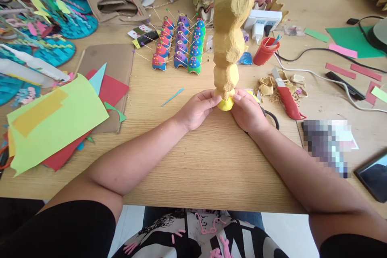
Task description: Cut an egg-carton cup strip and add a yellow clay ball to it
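Observation:
A long strip of egg carton cups (231,28), tan-yellow and bumpy, runs from the top of the view down to my hands. Its near end is covered by a bright yellow, smooth layer that looks like modelling clay (226,105). From the left, my left hand (196,109) is closed, thumb and fingers pinching this near end. My right hand (250,113) grips the same end from the other side, its thumb against the yellow layer. Both hands' fingers are partly hidden. Beside the left hand, a thin blue modelling tool (172,97) lies on the table.
Beyond are rows of painted egg carton caterpillars (180,44). To the right are a red cup (266,50), a white power strip (266,18), a red-handled knife (288,98) with carton scraps, and scissors (273,117) partly behind my right hand. Coloured sheets (60,117) lie left.

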Motion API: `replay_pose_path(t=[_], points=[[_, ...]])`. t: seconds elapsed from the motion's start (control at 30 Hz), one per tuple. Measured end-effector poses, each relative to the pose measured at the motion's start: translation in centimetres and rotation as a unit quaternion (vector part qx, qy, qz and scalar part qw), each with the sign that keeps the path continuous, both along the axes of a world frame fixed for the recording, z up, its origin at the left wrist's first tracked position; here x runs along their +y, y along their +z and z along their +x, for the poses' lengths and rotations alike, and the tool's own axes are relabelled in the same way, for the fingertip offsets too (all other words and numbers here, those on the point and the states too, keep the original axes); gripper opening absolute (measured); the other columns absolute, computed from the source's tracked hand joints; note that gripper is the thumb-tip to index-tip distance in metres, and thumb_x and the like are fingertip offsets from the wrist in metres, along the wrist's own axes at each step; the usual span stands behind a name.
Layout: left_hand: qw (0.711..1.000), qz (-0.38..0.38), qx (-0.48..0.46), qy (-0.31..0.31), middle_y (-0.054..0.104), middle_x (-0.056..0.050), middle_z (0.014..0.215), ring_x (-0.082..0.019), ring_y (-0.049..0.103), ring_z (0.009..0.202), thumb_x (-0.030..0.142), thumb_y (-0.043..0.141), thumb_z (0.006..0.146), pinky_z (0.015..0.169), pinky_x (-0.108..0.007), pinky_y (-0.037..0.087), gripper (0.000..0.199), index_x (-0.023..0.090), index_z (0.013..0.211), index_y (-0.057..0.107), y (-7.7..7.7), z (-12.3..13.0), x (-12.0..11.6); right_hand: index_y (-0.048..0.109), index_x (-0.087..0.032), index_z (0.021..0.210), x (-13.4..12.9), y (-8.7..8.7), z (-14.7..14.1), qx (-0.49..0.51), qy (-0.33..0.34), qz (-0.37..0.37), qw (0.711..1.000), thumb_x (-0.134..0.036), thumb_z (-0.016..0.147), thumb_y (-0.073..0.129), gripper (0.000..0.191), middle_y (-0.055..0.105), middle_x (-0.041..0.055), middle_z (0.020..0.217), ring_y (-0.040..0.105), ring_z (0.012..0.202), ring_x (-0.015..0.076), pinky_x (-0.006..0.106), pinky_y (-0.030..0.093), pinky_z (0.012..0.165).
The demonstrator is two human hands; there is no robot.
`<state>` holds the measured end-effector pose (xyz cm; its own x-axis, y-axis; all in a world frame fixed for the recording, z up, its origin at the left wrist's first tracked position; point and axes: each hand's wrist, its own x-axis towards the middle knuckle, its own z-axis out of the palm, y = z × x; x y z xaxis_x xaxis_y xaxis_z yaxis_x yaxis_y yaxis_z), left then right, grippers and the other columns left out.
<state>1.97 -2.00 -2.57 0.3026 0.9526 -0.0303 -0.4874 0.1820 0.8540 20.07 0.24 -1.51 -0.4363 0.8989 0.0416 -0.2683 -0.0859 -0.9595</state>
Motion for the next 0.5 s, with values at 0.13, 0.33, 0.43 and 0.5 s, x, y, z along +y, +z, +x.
replay_pose_path(t=[0.13, 0.33, 0.43, 0.5], points=[[1.000, 0.005, 0.001, -0.003, 0.083, -0.002, 0.095, -0.022, 0.076, 0.103, 0.066, 0.101, 0.072, 0.103, -0.039, 0.056, 0.048, 0.024, 0.091, 0.085, -0.02, -0.04, 0.04, 0.065, -0.028, 0.068, -0.12, -0.05, -0.13, 0.013, -0.017, -0.007, 1.000, -0.068, 0.076, 0.094, 0.050, 0.070, 0.0022, 0.082, 0.069, 0.099, 0.0276, 0.047, 0.057, 0.099], [1.000, 0.010, 0.004, -0.007, 0.082, -0.003, 0.095, -0.023, 0.076, 0.104, 0.066, 0.101, 0.073, 0.105, -0.040, 0.056, 0.047, 0.024, 0.088, 0.084, -0.04, -0.01, 0.02, 0.063, -0.028, 0.067, 0.00, -0.23, -0.23, 0.010, -0.024, -0.022, 0.999, -0.067, 0.077, 0.092, 0.049, 0.071, 0.0025, 0.084, 0.068, 0.096, 0.0270, 0.047, 0.058, 0.095], [1.000, 0.010, 0.003, -0.012, 0.082, -0.003, 0.095, -0.024, 0.076, 0.106, 0.065, 0.100, 0.075, 0.105, -0.041, 0.055, 0.046, 0.024, 0.088, 0.083, -0.13, -0.04, 0.04, 0.060, -0.028, 0.067, 0.05, -0.18, -0.23, 0.015, -0.011, -0.017, 1.000, -0.068, 0.079, 0.091, 0.052, 0.072, 0.0043, 0.086, 0.069, 0.101, 0.0290, 0.048, 0.059, 0.095], [1.000, 0.008, -0.002, -0.017, 0.082, -0.003, 0.094, -0.025, 0.075, 0.107, 0.064, 0.100, 0.075, 0.105, -0.041, 0.055, 0.045, 0.024, 0.088, 0.083, -0.21, -0.08, 0.08, 0.062, -0.028, 0.067, 0.08, -0.16, -0.24, 0.020, -0.011, -0.015, 1.000, -0.067, 0.078, 0.092, 0.051, 0.072, 0.0040, 0.085, 0.071, 0.104, 0.0297, 0.048, 0.059, 0.098]])
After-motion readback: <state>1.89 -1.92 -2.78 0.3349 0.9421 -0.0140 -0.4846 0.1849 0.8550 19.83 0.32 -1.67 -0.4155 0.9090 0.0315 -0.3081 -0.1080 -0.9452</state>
